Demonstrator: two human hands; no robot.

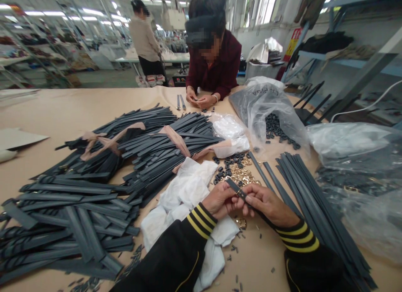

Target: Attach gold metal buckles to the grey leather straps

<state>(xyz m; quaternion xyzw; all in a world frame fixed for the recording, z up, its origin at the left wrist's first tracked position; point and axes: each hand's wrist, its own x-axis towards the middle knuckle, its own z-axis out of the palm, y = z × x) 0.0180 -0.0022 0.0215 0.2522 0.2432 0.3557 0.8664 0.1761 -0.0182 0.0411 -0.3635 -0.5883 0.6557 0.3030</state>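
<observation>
Left hand and right hand both pinching dark strap, held just above table, near gold buckles. Small fitting seemingly sitting on strap, too small for certainty. White cloth lying beside left hand. Strap piles spreading leftward.

The straps are dark grey-blue. The buckles are gold, the tissue white. The cuffs are black with yellow stripes.

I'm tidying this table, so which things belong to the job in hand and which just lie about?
In use: left hand, right hand, dark strap, gold buckles, black loops.
Lying about: white cloths, cardboard sheet, plastic bag.
</observation>
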